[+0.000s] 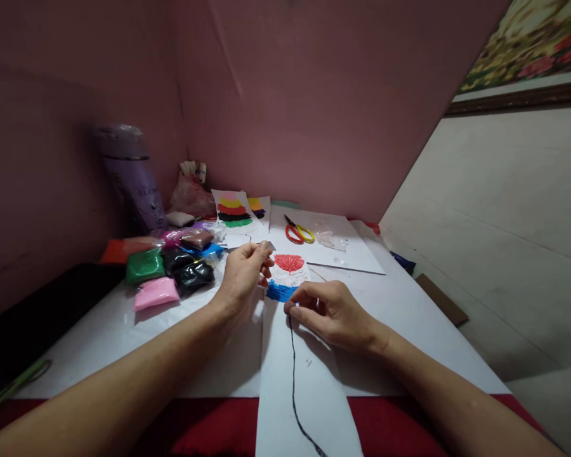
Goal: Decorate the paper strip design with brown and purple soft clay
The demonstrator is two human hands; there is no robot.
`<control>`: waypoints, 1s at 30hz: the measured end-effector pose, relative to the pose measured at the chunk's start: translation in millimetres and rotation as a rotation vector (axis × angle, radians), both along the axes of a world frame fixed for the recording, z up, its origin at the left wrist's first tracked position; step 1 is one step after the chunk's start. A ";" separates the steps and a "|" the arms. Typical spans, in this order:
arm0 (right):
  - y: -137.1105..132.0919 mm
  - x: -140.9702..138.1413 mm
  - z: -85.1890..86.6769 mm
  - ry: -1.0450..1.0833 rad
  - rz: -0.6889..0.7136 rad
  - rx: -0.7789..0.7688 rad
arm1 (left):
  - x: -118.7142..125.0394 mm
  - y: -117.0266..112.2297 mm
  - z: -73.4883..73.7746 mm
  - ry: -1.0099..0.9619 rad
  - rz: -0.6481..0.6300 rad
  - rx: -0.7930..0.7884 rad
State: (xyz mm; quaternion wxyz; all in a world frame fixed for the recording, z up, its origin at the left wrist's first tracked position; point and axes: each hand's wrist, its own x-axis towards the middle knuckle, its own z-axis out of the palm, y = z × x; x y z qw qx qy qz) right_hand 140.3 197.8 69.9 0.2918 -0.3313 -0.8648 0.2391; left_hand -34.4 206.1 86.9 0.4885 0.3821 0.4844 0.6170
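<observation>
A long white paper strip [295, 381] runs toward me, with a red, white and blue patch [282, 292] of clay-like relief near its far end. My right hand [330, 311] pinches over the near edge of the blue band, at the top of a thin black strand [294, 374]. The strand trails down the strip and looks like rolled clay. To the left of the red part, my left hand [247, 270] is closed, thumb against forefinger. A small flat grey piece [271, 245] sticks out at its fingertips; what it is cannot be made out.
Bags of coloured clay [156, 294] lie left of my left hand. Scissors [299, 232] with red and yellow handles, a thin dark stick [346, 268] and a striped card [234, 211] lie farther back. A purple bottle [131, 178] stands by the wall.
</observation>
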 end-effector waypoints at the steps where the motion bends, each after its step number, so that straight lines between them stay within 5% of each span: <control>1: 0.0 0.0 0.4 -0.021 -0.003 -0.012 | 0.5 -0.3 0.3 0.005 0.005 0.000; 23: -1.6 -0.7 8.4 -0.121 -0.006 -0.154 | 2.5 -2.8 1.5 -0.013 0.023 -0.026; 30: 3.1 -0.2 1.7 0.006 -0.054 -0.051 | -1.0 0.1 -5.0 0.100 0.039 0.082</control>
